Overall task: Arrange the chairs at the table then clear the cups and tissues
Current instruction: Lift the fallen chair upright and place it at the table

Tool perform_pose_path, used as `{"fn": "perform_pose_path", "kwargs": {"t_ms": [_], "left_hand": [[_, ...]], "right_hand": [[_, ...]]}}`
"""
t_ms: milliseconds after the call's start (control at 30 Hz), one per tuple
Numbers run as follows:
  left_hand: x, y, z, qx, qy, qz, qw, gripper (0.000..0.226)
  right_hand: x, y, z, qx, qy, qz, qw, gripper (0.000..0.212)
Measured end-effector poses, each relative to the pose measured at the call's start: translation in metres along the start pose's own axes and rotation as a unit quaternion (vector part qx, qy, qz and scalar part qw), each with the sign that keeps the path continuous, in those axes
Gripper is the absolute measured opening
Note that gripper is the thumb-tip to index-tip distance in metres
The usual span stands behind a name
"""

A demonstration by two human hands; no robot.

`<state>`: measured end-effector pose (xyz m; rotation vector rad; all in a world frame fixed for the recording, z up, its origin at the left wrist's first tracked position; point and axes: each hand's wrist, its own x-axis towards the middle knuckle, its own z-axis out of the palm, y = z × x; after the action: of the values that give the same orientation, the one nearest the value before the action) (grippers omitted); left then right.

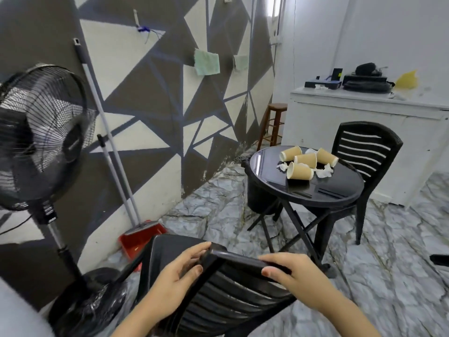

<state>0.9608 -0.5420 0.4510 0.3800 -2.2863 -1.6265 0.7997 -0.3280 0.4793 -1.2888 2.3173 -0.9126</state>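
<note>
Up close, both hands grip the top rail of a black slatted chair [218, 295]: the left hand [178, 267] curls over its left corner, the right hand [289, 269] wraps the rail further right. Well apart, four tan paper cups [305, 159] lie tipped among crumpled white tissues [324, 171] near the far edge of the round black table [315, 193], where a second chair [366, 147] stands. No writing is readable; the fan [41, 132] hub's badge is blurred.
</note>
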Motion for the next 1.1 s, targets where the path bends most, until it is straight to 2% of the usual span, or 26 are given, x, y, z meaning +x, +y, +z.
{"fn": "perform_pose_path", "kwargs": {"t_ms": [33,133,267,333,433,567,733,867,1000,1100], "left_hand": [[-0.004,0.002,-0.008,0.002,0.003,0.0,1.0,0.052],[-0.014,0.009,-0.026,0.014,0.014,0.0,1.0,0.034],[-0.022,0.007,-0.038,0.013,0.05,-0.006,0.999,0.027],[-0.027,0.004,-0.041,0.014,0.067,-0.005,0.998,0.033],[-0.033,0.001,-0.042,0.045,0.125,0.011,0.991,0.061],[-0.039,0.004,-0.054,0.088,0.137,0.016,0.986,0.061],[-0.045,-0.002,-0.077,0.089,0.148,-0.034,0.984,0.064],[-0.048,-0.009,-0.084,0.093,0.181,-0.043,0.978,0.065],[-0.05,-0.016,-0.088,0.079,0.218,-0.044,0.972,0.064],[-0.054,-0.021,-0.094,0.078,0.231,-0.053,0.968,0.054]], "right_hand": [[-0.003,0.004,-0.001,0.021,-0.002,0.006,1.0,0.03],[-0.007,0.016,0.003,0.05,-0.009,-0.006,0.999,0.056],[-0.002,0.029,0.006,0.066,-0.008,-0.01,0.998,0.048],[0.0,0.035,0.007,0.073,-0.013,-0.013,0.997,0.045],[0.002,0.048,0.007,0.075,-0.029,-0.02,0.997,0.048],[0.006,0.069,0.011,0.1,-0.042,-0.003,0.994,0.057],[0.018,0.094,0.014,0.154,-0.055,0.034,0.986,0.051],[0.037,0.109,0.021,0.201,-0.104,0.052,0.973,0.068],[0.047,0.12,0.038,0.283,-0.089,0.041,0.954,0.078],[0.053,0.121,0.05,0.324,-0.079,0.053,0.941,0.088]]}}
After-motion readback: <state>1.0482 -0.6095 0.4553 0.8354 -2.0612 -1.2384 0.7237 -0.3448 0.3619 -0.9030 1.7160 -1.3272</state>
